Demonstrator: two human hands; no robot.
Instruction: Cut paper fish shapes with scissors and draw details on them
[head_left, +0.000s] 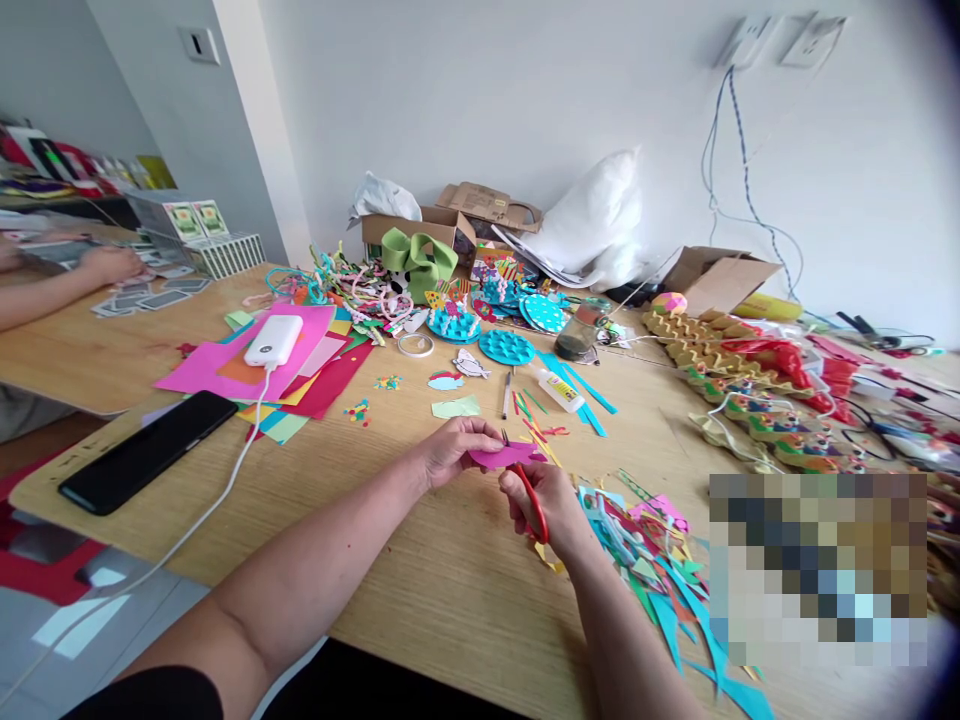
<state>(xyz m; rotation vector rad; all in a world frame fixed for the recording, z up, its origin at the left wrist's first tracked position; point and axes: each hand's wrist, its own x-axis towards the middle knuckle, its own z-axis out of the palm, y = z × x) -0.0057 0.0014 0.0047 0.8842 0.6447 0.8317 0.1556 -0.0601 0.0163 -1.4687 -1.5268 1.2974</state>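
My left hand (459,450) pinches a piece of magenta paper (495,458) above the table. My right hand (544,505) is closed round the red handles of a pair of scissors (534,500), whose blade tips show at the paper's upper edge. Just beyond lie a pen (507,394), a glue bottle (560,390), a pale green paper piece (456,406) and thin coloured strips. Farther back are fish cutouts (470,364) and a blue round piece (506,347). Paper scraps (645,550) are heaped beside my right forearm.
On the left lie coloured sheets (202,370) with a white power bank (274,341), its cable, and a black phone (148,450). Craft pieces and cardboard boxes (420,228) line the wall. Egg trays (750,400) stand right. Another person's hand (112,266) is by cards far left.
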